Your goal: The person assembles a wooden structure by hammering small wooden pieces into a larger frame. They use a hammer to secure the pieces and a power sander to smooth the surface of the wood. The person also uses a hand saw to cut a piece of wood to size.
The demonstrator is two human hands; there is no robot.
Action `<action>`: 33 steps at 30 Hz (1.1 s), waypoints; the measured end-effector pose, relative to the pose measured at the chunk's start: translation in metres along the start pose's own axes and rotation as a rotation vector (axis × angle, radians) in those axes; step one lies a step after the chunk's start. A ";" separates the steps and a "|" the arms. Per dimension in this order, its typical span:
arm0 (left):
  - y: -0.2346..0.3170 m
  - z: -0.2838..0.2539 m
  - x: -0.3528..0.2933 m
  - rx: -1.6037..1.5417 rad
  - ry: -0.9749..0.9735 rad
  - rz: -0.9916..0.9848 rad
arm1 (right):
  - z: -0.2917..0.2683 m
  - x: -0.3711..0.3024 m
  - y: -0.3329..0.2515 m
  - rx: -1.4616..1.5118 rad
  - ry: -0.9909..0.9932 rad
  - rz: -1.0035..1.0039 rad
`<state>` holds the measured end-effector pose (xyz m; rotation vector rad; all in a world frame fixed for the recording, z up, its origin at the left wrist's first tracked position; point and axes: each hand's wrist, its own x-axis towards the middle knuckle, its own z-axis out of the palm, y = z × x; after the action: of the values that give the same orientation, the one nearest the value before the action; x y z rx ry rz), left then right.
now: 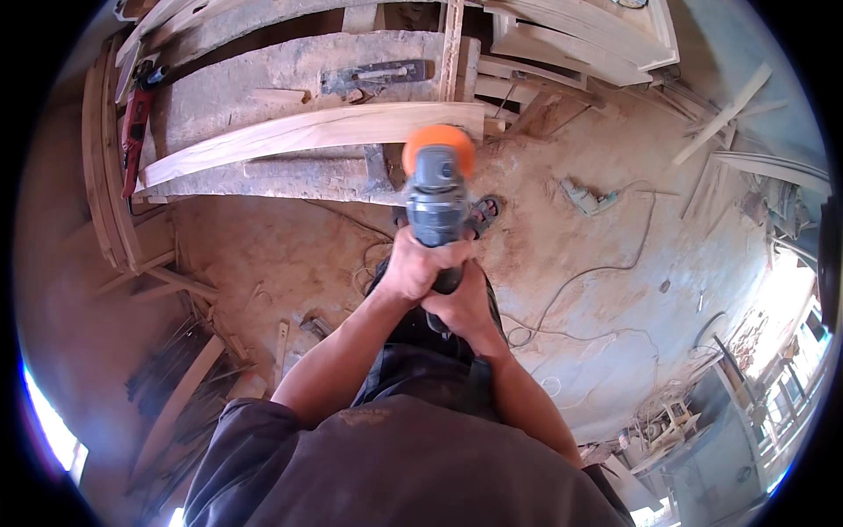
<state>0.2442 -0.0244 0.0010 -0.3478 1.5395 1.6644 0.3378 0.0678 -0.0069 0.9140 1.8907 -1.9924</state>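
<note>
With both hands I hold a grey angle grinder [436, 211] out in front of my body. Its round orange disc [432, 139] covers part of the right end of a long pale wooden board [307, 132]. Whether the disc touches the board I cannot tell. My left hand [416, 266] is wrapped round the grinder's body. Further back and nearer to me, my right hand [464, 303] closes on its dark rear handle. The board lies lengthwise along the near side of a worn workbench [211, 97].
A trowel-like flat tool [373, 75] lies on the bench behind the board. A red spirit level [136, 127] is at the bench's left end. Another power tool [587, 198] lies on the dusty floor at right, near a trailing cord [637, 255]. Timber [729, 114] leans at far right.
</note>
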 end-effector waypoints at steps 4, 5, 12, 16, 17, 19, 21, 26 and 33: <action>-0.008 0.004 0.008 0.063 -0.036 -0.064 | -0.009 0.003 0.016 0.043 -0.045 0.036; -0.001 -0.002 0.005 0.055 -0.024 -0.063 | -0.004 0.005 0.013 0.008 -0.035 0.008; 0.010 0.014 0.009 0.134 -0.033 -0.075 | -0.014 0.005 0.011 0.069 -0.051 0.099; -0.010 0.045 0.013 0.090 -0.166 -0.093 | -0.042 -0.013 0.018 0.235 0.035 0.081; -0.009 0.047 0.010 0.091 -0.234 -0.084 | -0.044 -0.019 0.017 0.267 0.053 0.092; -0.001 0.043 0.000 0.137 -0.264 -0.101 | -0.041 -0.027 0.017 0.257 0.183 0.047; 0.012 0.030 -0.006 0.023 -0.320 -0.074 | -0.043 -0.029 0.012 0.266 0.258 0.059; 0.068 -0.098 0.052 1.438 0.346 0.614 | -0.050 -0.053 0.002 0.498 0.266 -0.031; 0.143 -0.158 0.116 1.594 -0.178 0.472 | -0.018 -0.016 -0.024 0.543 0.438 0.102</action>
<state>0.0191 -0.1148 -0.0126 1.0140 2.3407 0.2888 0.3407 0.0843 0.0226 1.6670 1.4417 -2.4383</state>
